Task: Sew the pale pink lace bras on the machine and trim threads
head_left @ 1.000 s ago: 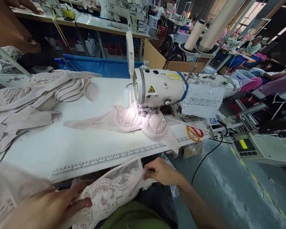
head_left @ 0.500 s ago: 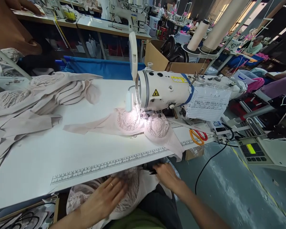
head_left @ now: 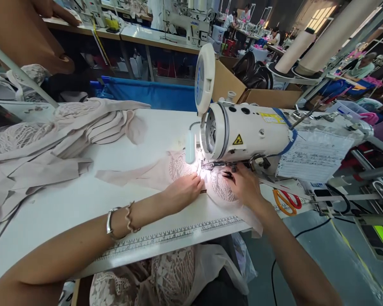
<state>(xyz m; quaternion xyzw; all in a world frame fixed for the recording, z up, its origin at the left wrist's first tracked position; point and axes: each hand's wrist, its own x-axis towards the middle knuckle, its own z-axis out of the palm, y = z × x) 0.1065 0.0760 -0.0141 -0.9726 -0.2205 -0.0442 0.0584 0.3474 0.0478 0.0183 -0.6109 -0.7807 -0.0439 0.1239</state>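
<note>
Both hands are at the needle of the sewing machine. Left hand lies flat, fingers together, pressing the lace bra onto the white table just left of the presser foot. Right hand rests on the other cup, fingers curled; looks like a small dark tool is pinched there, can't tell for sure. Risk: fingertips sit very close to the needle, so a slip could catch a finger; loose lace could bunch and stitch crooked. Orange scissors lie near the right forearm. Readable: "JUKI" on the far machine; yellow warning triangle on this one; job sheet is illegible.
</note>
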